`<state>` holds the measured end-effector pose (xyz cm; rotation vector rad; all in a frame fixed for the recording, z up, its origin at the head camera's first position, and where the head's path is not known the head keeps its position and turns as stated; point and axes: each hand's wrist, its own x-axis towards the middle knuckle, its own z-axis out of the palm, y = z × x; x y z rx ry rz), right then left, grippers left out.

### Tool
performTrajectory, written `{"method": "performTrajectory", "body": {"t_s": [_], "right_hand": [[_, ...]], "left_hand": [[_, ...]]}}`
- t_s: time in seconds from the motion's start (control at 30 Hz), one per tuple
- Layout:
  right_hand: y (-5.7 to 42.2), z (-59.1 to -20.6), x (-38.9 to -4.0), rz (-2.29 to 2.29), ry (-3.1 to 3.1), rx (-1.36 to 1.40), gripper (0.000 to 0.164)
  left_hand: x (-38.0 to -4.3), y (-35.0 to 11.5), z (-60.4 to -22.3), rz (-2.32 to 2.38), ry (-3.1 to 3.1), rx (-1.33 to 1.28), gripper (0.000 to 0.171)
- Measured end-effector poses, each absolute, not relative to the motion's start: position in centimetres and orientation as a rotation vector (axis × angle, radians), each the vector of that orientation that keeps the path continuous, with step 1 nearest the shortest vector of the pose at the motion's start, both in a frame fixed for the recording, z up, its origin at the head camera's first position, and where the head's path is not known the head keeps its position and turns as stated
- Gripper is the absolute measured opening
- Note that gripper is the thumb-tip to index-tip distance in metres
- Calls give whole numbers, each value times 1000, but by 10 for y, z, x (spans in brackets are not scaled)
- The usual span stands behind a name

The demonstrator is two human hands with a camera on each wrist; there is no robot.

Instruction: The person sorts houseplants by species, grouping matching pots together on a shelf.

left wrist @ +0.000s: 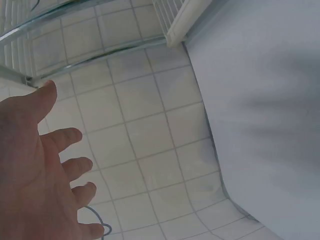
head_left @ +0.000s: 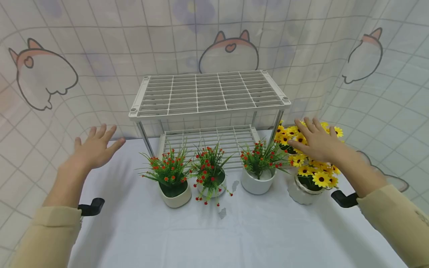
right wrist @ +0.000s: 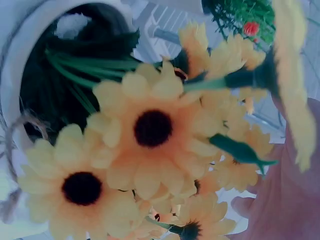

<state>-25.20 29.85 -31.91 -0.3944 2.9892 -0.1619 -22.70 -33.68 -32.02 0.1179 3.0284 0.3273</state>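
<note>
My left hand [head_left: 95, 149] hovers with spread fingers to the left of a white two-tier wire rack [head_left: 214, 112], holding nothing. In the left wrist view, that hand [left wrist: 42, 170] shows relaxed fingers apart from the rack. Over the yellow sunflower-like flowers [head_left: 321, 179] at the right, my right hand [head_left: 320, 145] is held with its fingers extended. Large yellow blooms [right wrist: 152, 128] partly hide it in the right wrist view; whether it touches them I cannot tell. A white pot [head_left: 303, 194] holds these flowers, and more yellow blooms [head_left: 285, 139] show behind.
Three red-flowered plants stand before the rack: in an oval pot [head_left: 175, 198] at left, a white pot [head_left: 218, 189] mid-row and another white pot [head_left: 258, 185] at right. A white cloth [head_left: 207, 242] covers the table. Grid-patterned curtain [head_left: 110, 48] surrounds the back and sides.
</note>
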Motion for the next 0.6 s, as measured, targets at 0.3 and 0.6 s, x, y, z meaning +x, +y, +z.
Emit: {"method": "performTrajectory", "body": {"t_s": [0.3, 0.6], "right_hand": [[292, -321, -238, -239, 3122, -468, 81], [274, -339, -214, -613, 3411, -710, 53]], "left_hand": [[-218, -325, -327, 387, 3078, 173, 82], [-208, -305, -326, 722, 3209, 305, 69]]}}
